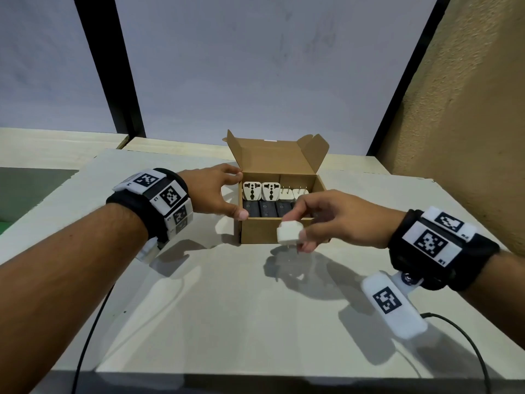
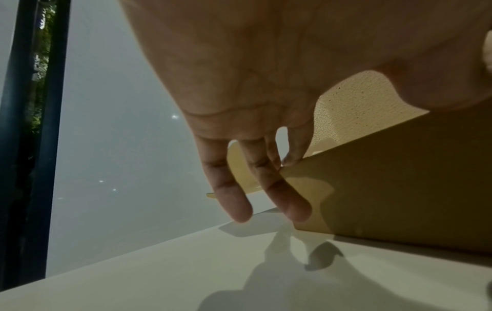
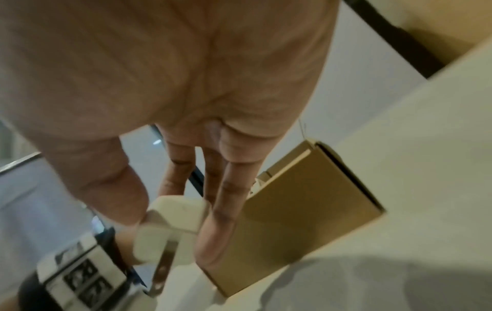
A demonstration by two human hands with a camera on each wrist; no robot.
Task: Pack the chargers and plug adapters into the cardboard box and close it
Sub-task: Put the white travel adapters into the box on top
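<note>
Your right hand [image 1: 321, 220] pinches a white charger [image 1: 289, 233] between thumb and fingers [image 3: 213, 235], prongs pointing down, just in front of the cardboard box [image 1: 264, 230] and above the worktop [image 1: 227, 308]. The open box lies directly ahead of the charger, its lid flap standing up at the far side. Your left hand [image 1: 218, 191] steadies the box's left wall, thumb and fingers curled over its corners. Inside, white plug adapters [image 1: 261, 191] line the back row and dark chargers [image 1: 265, 209] the front. The likely free slot is at the right end, nearest your right hand.
</note>
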